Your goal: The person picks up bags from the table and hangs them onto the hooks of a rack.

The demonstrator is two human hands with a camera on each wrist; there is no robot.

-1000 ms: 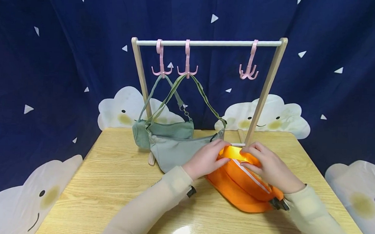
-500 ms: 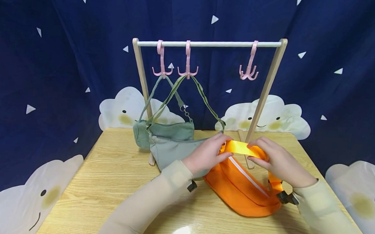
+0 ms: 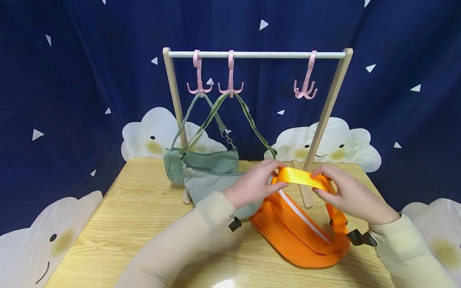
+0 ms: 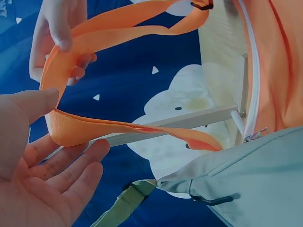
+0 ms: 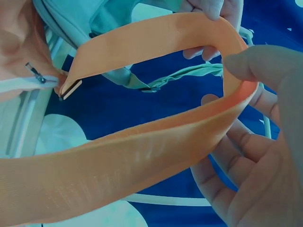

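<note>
An orange waist bag (image 3: 292, 232) with a white zipper rests on the table at the right, its strap (image 3: 299, 176) lifted into a loop above it. My left hand (image 3: 256, 183) pinches the strap's left bend between thumb and fingers. At the other bend, my right hand (image 3: 346, 193) pinches the same strap; the right wrist view shows the thumb (image 5: 253, 64) over the webbing and fingers behind. A grey-green shoulder bag (image 3: 217, 184) is partly hidden behind my left hand. Its green strap hangs from the middle pink hook (image 3: 231, 77).
A darker green bag (image 3: 175, 165) hangs from the left pink hook (image 3: 199, 76). A third pink hook (image 3: 306, 80) is at the right of the white rail (image 3: 269, 55), with nothing on it. Wooden posts (image 3: 328, 107) hold the rail. The wooden table (image 3: 134, 217) spreads in front.
Both hands have raised the orange strap slightly and spread it wider, the right hand moving to the right. The waist bag has swung a little toward me and lies flatter.
</note>
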